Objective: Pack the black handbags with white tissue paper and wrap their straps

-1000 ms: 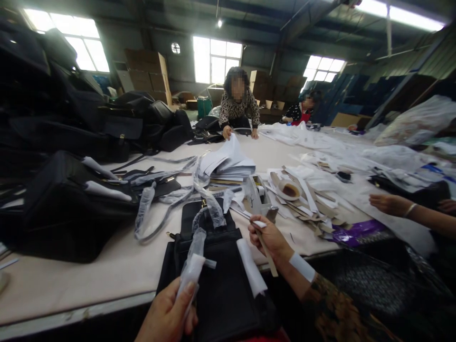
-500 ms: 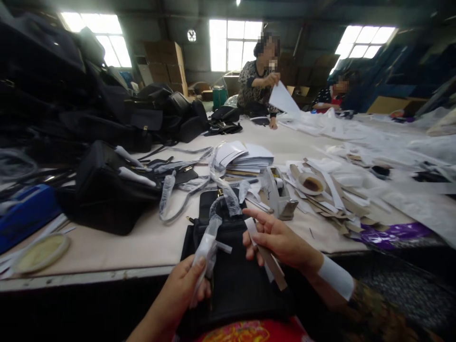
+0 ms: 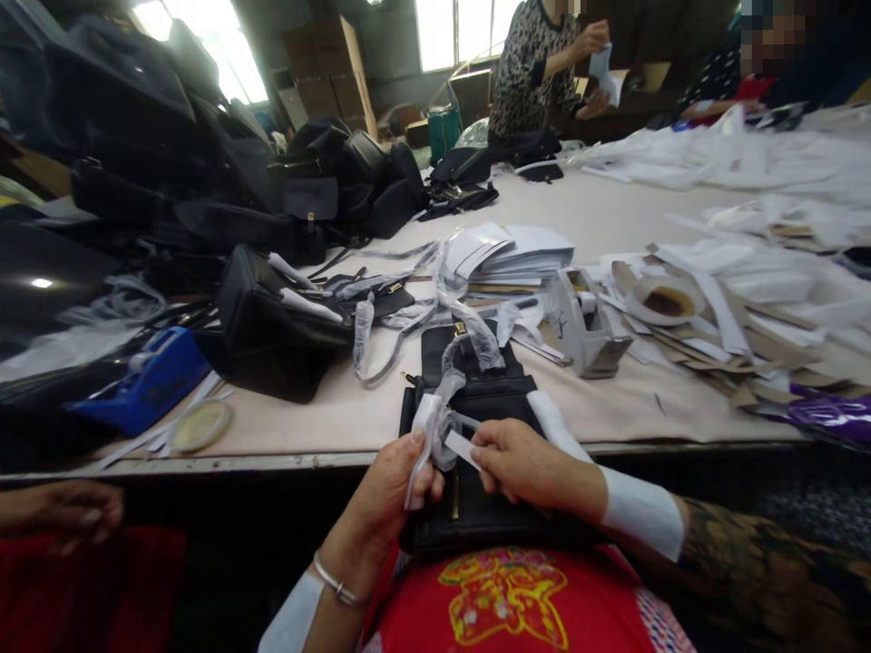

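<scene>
In front of my red apron lies a black bag (image 3: 435, 526), its upper end on the table edge. My left hand (image 3: 398, 467) is closed round a wrapped strap (image 3: 426, 419), which has a white sheet and crinkled clear plastic about it. My right hand (image 3: 517, 461) pinches a short white strip (image 3: 463, 448), its tip close to the plastic by my left fingers. Whether the strip touches the plastic I cannot tell. Against the bag's right side, near my right wrist, leans a white rolled sheet (image 3: 554, 424).
A grey tape dispenser (image 3: 585, 331) and a stack of white sheets (image 3: 537, 258) stand beyond the bag. Left are a blue tape dispenser (image 3: 146, 385), a tape roll (image 3: 202, 425) and piled black bags (image 3: 136, 136). Cardboard strips (image 3: 755, 340) lie right. Another person's hand (image 3: 68, 512) shows at lower left.
My view has tipped down and turned left. My right hand has brought its strip to the wrapped strap, and the brown strips no longer show in it. A co-worker across the table has raised a white sheet.
</scene>
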`<state>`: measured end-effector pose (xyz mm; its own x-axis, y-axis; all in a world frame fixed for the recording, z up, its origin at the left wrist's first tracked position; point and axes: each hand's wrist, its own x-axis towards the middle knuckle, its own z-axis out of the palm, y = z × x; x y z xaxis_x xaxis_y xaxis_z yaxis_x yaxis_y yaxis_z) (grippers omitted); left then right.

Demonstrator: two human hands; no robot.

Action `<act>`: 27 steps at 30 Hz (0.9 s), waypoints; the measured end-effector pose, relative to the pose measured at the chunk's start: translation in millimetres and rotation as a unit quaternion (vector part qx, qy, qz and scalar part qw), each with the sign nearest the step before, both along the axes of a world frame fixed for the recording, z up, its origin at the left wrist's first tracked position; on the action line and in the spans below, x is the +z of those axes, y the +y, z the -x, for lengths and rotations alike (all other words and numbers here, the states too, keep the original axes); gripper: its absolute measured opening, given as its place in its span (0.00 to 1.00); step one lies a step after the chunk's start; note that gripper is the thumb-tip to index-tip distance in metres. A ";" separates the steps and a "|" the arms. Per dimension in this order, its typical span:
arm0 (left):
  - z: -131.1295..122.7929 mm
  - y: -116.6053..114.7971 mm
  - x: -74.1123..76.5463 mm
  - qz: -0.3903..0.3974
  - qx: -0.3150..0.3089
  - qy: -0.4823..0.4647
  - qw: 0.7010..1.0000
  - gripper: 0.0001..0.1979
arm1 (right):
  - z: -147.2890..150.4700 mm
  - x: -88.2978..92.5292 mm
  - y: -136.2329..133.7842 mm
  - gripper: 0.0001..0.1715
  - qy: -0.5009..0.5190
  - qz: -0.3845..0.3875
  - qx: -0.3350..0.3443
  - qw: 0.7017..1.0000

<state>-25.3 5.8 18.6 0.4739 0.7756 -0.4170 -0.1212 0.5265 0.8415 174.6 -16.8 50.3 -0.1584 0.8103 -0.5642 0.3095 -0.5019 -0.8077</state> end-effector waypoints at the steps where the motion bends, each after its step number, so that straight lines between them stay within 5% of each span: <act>1: -0.5 -0.6 1.2 -0.002 -0.002 0.005 1.000 0.25 | 1.0 -0.1 0.5 0.12 -0.016 0.006 0.008 1.000; 9: -6.6 -13.6 3.0 -0.076 -0.049 0.087 0.992 0.28 | 16.2 -10.3 13.4 0.13 0.013 -0.069 0.010 0.997; 15: -9.8 -22.8 -1.3 -0.162 -0.054 0.145 0.975 0.23 | 24.4 -31.1 7.0 0.04 0.180 0.017 -0.084 0.980; 24: -4.9 -26.1 -4.7 -0.213 -0.087 0.180 0.956 0.21 | 4.7 -34.9 -9.0 0.20 0.419 0.092 -0.019 0.903; 27: -5.1 -27.3 -2.7 -0.229 -0.101 0.194 0.948 0.20 | 7.2 -39.1 -13.0 0.19 0.430 0.104 -0.051 0.895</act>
<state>-20.1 -21.4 15.9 0.5111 0.8279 -0.2309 0.3092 0.0736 0.9481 167.4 -29.9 11.2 -0.5378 0.7370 -0.4095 -0.4386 -0.6594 -0.6107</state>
